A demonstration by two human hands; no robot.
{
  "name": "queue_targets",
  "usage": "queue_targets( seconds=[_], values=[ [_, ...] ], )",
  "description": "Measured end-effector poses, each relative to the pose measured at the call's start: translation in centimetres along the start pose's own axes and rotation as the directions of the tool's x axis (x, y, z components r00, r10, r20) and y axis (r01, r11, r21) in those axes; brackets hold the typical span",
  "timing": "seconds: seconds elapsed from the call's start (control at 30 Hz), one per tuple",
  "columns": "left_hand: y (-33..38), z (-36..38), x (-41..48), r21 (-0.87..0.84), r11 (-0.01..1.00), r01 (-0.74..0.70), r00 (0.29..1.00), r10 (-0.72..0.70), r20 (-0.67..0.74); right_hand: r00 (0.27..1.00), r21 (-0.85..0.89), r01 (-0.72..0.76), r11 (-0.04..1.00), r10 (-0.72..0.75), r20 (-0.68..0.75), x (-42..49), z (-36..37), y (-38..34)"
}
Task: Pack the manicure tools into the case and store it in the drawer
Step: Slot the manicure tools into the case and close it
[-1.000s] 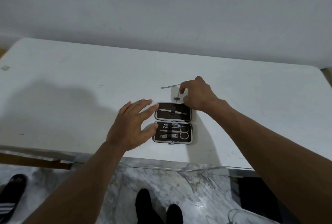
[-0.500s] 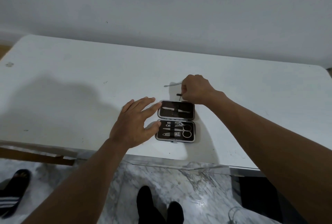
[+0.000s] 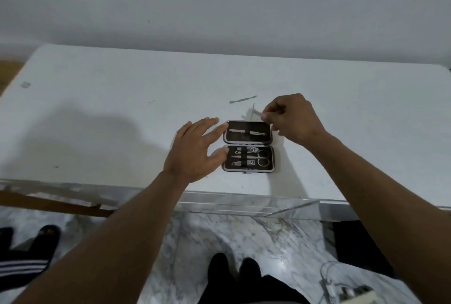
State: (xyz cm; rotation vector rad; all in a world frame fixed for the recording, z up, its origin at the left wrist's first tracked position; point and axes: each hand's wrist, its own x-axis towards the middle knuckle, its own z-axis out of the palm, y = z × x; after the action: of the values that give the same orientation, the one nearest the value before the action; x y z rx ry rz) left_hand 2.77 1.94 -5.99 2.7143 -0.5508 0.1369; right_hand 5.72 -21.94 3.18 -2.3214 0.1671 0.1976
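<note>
A small dark manicure case point(image 3: 248, 145) lies open on the white table point(image 3: 122, 113), with several metal tools strapped inside, scissors among them. My left hand point(image 3: 195, 150) rests with straight fingers against the case's left edge. My right hand point(image 3: 290, 118) hovers over the case's far right corner and pinches a thin metal tool point(image 3: 255, 112) lifted off the table. Another slim tool point(image 3: 242, 100) lies loose on the table just beyond the case.
The table's front edge runs just below the case, with a clear acrylic drawer front point(image 3: 244, 206) under it. Marble floor, a striped sandal point(image 3: 22, 264) at left and a cable with a white adapter point(image 3: 346, 291) at lower right.
My right hand has lifted the thin tool off the table and drawn it right, above the case's far corner. My left hand has stayed at the case's left edge.
</note>
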Motion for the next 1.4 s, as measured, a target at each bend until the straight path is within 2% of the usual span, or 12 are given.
queue_targets(
  seconds=[0.17, 0.23, 0.33, 0.57, 0.67, 0.87, 1.4],
  values=[
    [-0.2, 0.1, 0.0, 0.007, 1.0, -0.002, 1.0, 0.002, 0.004, 0.998, -0.116, -0.005, 0.993, -0.002, -0.057, -2.8, 0.0, 1.6],
    [-0.2, 0.2, 0.0, 0.023, 1.0, -0.006, 1.0, 0.006, 0.008, 0.999, -0.208, 0.007, 0.978, -0.018, -0.05, -3.6, 0.3, 2.2],
    [-0.3, 0.2, 0.1, 0.04, 0.999, -0.009, 1.0, 0.008, 0.023, 0.999, -0.256, 0.011, 0.967, -0.021, -0.034, -4.3, 0.7, 2.6],
    [-0.3, 0.1, 0.0, 0.028, 1.0, -0.01, 1.0, 0.009, 0.027, 0.983, -0.484, 0.184, 0.856, -0.163, 0.087, -4.3, 0.1, 2.4],
    [-0.2, -0.1, 0.2, 0.031, 0.999, -0.012, 0.999, 0.011, 0.035, 0.972, -0.492, 0.228, 0.84, -0.229, 0.058, -4.1, -0.5, 2.3],
    [-0.1, -0.1, 0.0, 0.033, 0.999, -0.008, 0.999, 0.007, 0.032, 0.939, -0.534, 0.344, 0.772, -0.289, 0.188, -3.1, 0.2, 2.1],
    [-0.3, 0.1, 0.0, 0.022, 1.0, -0.001, 1.0, 0.001, 0.031, 0.92, -0.54, 0.393, 0.744, -0.314, 0.237, -2.5, 0.8, 1.7]
  ],
)
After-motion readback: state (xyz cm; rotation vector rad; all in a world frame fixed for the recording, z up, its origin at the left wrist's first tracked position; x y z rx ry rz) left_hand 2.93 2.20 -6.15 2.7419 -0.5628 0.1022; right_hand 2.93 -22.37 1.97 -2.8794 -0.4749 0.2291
